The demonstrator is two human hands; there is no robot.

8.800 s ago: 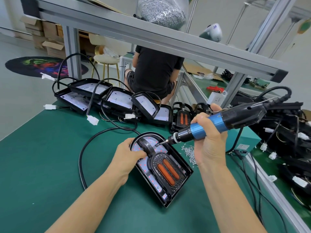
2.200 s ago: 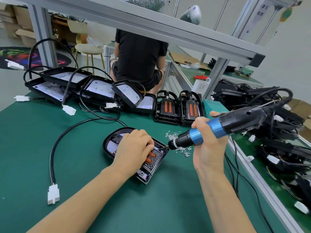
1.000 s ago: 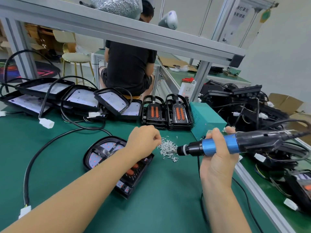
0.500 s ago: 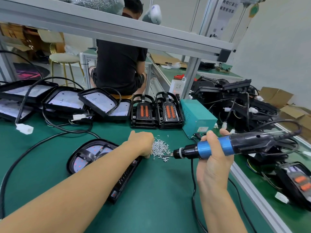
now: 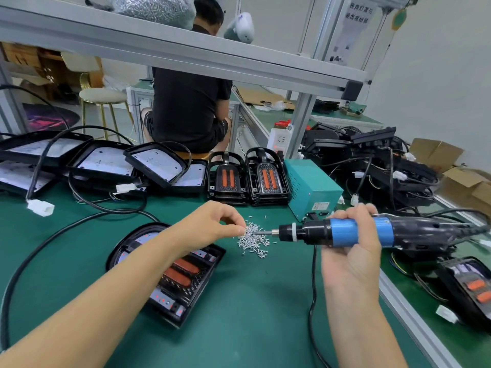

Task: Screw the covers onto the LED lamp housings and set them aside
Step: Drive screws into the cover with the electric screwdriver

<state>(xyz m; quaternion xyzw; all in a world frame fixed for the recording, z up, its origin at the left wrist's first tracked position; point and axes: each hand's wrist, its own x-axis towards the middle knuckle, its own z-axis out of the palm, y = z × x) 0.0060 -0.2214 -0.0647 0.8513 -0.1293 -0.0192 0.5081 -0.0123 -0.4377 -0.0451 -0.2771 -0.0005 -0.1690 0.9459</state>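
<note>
A black LED lamp housing (image 5: pixel 186 282) with an orange-lensed cover lies on the green mat, partly under my left forearm. My left hand (image 5: pixel 212 225) reaches over it to a heap of small silver screws (image 5: pixel 253 241), its fingertips pinched together at the heap's left edge. My right hand (image 5: pixel 350 251) grips a blue and black electric screwdriver (image 5: pixel 345 232) held level, its bit tip touching the top of the screw heap beside my left fingertips.
Two covers (image 5: pixel 247 179) stand at the back beside a teal power box (image 5: pixel 310 189). Open housings (image 5: pixel 106 163) with cables fill the back left. Finished lamps (image 5: pixel 372 160) pile at the right past the bench rail. A person sits behind the bench.
My left hand left the lamp housing and moved right to the screw heap. The screwdriver swung level, with its bit brought to the screws. The view shifted right.
</note>
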